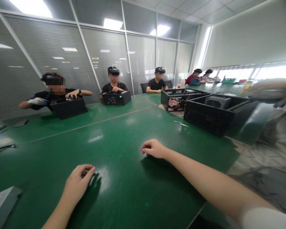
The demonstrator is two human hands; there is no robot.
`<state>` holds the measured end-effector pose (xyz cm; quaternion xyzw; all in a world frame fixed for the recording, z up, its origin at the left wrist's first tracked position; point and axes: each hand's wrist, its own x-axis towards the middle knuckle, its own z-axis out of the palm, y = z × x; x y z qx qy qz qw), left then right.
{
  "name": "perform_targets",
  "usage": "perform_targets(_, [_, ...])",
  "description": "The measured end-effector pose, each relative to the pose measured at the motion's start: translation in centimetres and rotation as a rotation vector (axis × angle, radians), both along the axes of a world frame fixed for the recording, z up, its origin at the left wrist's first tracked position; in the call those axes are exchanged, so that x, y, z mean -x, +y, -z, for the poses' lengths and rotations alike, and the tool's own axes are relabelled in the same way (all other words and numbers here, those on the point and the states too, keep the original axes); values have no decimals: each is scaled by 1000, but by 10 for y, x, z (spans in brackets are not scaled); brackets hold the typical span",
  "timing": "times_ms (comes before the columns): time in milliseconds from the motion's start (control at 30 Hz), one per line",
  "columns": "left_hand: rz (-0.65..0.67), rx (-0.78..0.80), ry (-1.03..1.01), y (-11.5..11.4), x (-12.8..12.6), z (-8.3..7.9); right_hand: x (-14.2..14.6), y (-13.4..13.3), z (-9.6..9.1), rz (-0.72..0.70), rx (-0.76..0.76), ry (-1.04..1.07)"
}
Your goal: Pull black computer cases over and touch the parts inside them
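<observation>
My left hand [79, 179] is just above the green table [124, 190] at the lower left. Its thumb and index finger come together in a pinch, and whatever is between them, if anything, I cannot make out. Farther forward and to the right, my right hand [154, 149] hovers over the table with curled fingers, their tips pressed together. Any small item in that pinch is too small to name. A grey metal box with a yellow and white label [4, 205] lies at the lower left, apart from my left hand.
Two black computer cases stand at the right: a nearer one [207, 117] with a power supply [218, 101], and an open-framed one [165, 100]. A thin strip [180, 123] lies before them. Across the table, people work at black cases [69, 108]. A cable [2, 149] lies left.
</observation>
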<state>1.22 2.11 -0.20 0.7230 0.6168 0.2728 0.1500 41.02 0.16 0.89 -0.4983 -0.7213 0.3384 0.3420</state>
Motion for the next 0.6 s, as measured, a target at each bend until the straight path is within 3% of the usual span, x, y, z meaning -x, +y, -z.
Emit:
perform_targets(100, [-1, 3, -5, 0, 0, 0, 4, -6, -11, 27, -70, -42])
perform_targets(200, [-7, -6, -9, 0, -2, -1, 10, -25, -35, 84, -164, -68])
perform_targets(400, [-7, 14, -14, -2, -5, -3, 22, -102, -100, 56, -417, -202])
perform_targets(500, [6, 13, -19, -3, -6, -3, 3, -125, -122, 188, -519, -312])
perform_targets(600, [26, 8, -18, -4, -7, -2, -45, -117, -139, 396, -544, -421])
